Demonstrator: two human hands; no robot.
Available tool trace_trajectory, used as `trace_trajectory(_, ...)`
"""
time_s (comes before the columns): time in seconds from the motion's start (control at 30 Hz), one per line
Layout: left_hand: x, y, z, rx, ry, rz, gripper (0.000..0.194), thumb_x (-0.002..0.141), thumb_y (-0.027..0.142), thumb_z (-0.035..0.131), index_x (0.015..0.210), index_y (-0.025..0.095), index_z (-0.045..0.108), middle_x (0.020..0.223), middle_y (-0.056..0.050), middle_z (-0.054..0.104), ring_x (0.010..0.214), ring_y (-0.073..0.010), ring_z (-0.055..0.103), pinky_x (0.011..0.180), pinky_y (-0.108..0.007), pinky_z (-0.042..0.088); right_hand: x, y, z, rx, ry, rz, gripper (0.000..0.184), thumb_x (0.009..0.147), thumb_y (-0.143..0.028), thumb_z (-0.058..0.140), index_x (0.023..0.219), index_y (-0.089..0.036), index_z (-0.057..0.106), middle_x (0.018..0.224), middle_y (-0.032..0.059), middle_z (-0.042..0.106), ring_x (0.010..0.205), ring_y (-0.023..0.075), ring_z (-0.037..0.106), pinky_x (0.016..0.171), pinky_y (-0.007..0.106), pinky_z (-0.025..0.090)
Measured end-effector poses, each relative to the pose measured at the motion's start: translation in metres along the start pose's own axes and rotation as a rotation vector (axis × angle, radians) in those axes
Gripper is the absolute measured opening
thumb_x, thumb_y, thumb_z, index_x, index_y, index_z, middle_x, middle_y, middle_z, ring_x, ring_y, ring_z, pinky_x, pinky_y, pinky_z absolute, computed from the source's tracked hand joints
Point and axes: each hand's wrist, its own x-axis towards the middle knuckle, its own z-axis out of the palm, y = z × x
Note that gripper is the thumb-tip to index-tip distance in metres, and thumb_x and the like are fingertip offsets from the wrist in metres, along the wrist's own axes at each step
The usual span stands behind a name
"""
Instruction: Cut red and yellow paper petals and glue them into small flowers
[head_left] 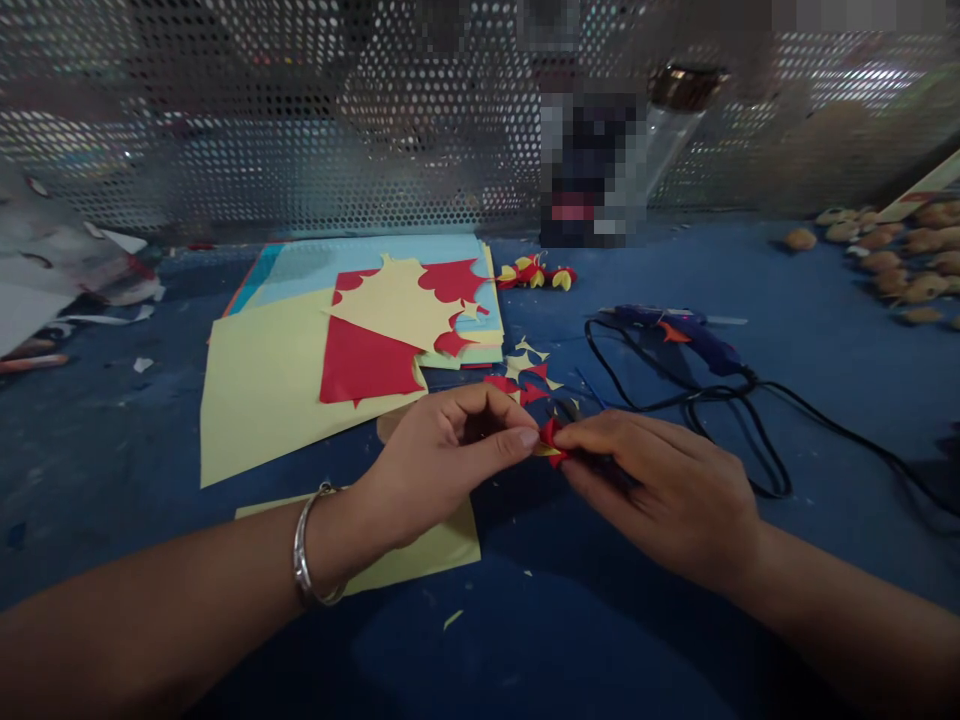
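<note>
Between my two hands is a small red and yellow paper piece (553, 440), pinched from both sides. My left hand (457, 450), with a silver bracelet at the wrist, grips its left edge between thumb and forefinger. From the right, the fingertips of my right hand (660, 490) close on its red part. The fingers hide much of its shape. Just beyond lie red and yellow paper scraps (525, 370). Further back sit finished-looking red and yellow paper pieces (536, 272). A yellow sheet (420, 560) lies partly under my left wrist.
A blue glue gun (697, 335) rests at the right, its black cord (832, 410) looping over the blue table. Stacked coloured sheets (255, 390) with cut red paper (367, 365) lie at the left. A perforated metal panel (300, 130) stands behind; brown nut-like pieces (922, 250) lie far right.
</note>
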Motion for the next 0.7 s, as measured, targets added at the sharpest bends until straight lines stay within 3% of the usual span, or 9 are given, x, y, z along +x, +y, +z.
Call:
trace_trajectory(0.23, 0.0028, -0.0007, -0.0007, -0.131, -0.024, -0.015, 0.020, 0.086, 0.028, 0.084, 0.084, 0.015, 0.069, 0.080, 0.003, 0.066, 0.073, -0.0076, 0.063, 0.074, -0.021, 0.054, -0.0003, -0.0001, -0.0012, -0.029, -0.009, -0.003, 0.013, 0.103, -0.015, 0.057, 0.106, -0.025, 0.066, 0.093, 0.0005, 0.084, 0.081, 0.0157, 0.081, 0.081, 0.024, 0.065)
trace_trajectory(0.53, 0.0002, 0.0011, -0.0027, 0.116, 0.043, 0.123, 0.016, 0.092, 0.029, 0.078, 0.096, 0.016, 0.069, 0.087, 0.001, 0.071, 0.076, -0.0091, 0.071, 0.075, -0.022, 0.061, -0.0010, 0.0019, -0.0024, -0.023, 0.035, -0.016, 0.013, 0.102, -0.014, 0.060, 0.104, -0.025, 0.067, 0.092, -0.0004, 0.083, 0.078, 0.0153, 0.081, 0.077, 0.024, 0.065)
trace_trajectory(0.7, -0.0031, -0.0002, -0.0030, 0.327, 0.150, 0.284, 0.011, 0.093, 0.027, 0.074, 0.096, 0.017, 0.071, 0.090, -0.003, 0.075, 0.079, -0.0113, 0.072, 0.072, -0.022, 0.059, -0.0031, 0.0029, -0.0015, -0.029, 0.055, -0.013, 0.011, 0.103, -0.015, 0.060, 0.105, -0.024, 0.065, 0.093, 0.0000, 0.083, 0.080, 0.0145, 0.081, 0.081, 0.023, 0.065)
